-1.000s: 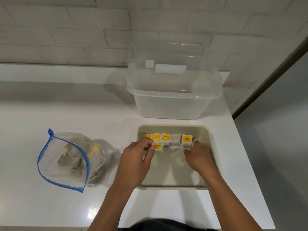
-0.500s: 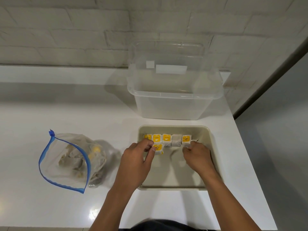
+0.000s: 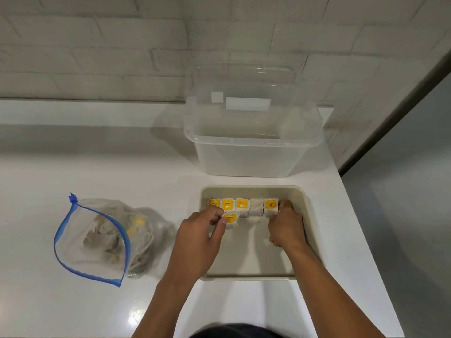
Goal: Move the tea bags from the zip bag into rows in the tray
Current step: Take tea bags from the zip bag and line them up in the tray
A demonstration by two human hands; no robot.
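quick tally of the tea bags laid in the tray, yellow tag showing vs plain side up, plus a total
Paper tea bags with a yellow tag showing: 5, four in the back row of the beige plastic tray and one in front, pinched by the left hand
Plain tea bags with no tag showing: 1
Total: 6

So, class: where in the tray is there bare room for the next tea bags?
Free: the tray floor between the hands, below the far row of tea bags. Crowded: that far wall, where left hand and right hand work.
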